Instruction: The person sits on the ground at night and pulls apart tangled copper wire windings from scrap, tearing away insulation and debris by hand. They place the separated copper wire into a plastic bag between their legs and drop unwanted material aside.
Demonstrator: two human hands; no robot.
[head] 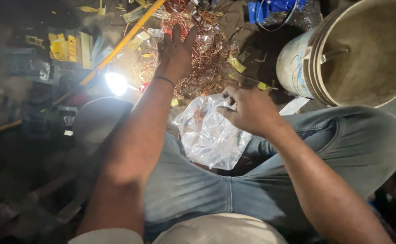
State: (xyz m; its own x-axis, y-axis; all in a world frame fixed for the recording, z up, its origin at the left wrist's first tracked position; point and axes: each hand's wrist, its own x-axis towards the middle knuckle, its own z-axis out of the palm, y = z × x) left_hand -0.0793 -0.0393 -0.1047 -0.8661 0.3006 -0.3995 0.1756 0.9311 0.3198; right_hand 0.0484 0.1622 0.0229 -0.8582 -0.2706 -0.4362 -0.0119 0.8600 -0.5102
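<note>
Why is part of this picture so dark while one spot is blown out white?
Head view: a small bright lamp glares to pure white and lights the copper wire pile; the left side falls into deep shadow and looks smeared. The left hand over the wire is slightly blurred; the right hand gripping the clear plastic bag is sharper, and the bag shows shiny highlights.

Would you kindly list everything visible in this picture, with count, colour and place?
copper wire pile: one, reddish, floor ahead
plastic bag: one, clear, on lap
bucket: one, dirty white, upper right
rod: one, yellow, slanting at left
lamp: one, bright white, left of centre
blue item: one, top edge
jeans: blue, on the legs
left hand: open, over the wire
right hand: gripping the bag's rim
</note>
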